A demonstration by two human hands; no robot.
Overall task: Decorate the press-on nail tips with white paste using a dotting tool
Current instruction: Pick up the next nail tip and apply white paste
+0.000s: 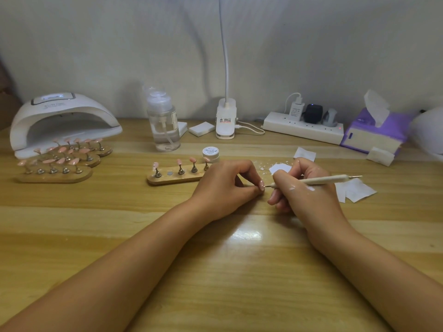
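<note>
Wooden tabletop (215, 271) against a pale wall, both forearms reaching in from the near edge; the left hand (225, 185) rests on the wood with its fingers curled, thumb and forefinger pinching a pink press-on nail tip (261, 186) at the centre of the table; the right hand (304, 190) grips a cream dotting tool (318, 180) like a pen, its fine metal point right at the nail tip's face, white smears showing on the back of that hand; just behind the right hand lies a patch of white paste (280, 168) with splatters around it, and a small white-lidded jar (211, 153) stands near the left; a wooden stand (175, 178) beside the left hand carries four pink tips upright on pegs, one spot bare; three more stands (55, 174) loaded with pink tips sit at far left before a white curing lamp (62, 118); along the back stand a clear pump bottle (164, 125), a white clip lamp (226, 121), a power strip (304, 128) and a purple tissue pack (376, 130); white paper squares (359, 190) lie to the right of the tool.
</note>
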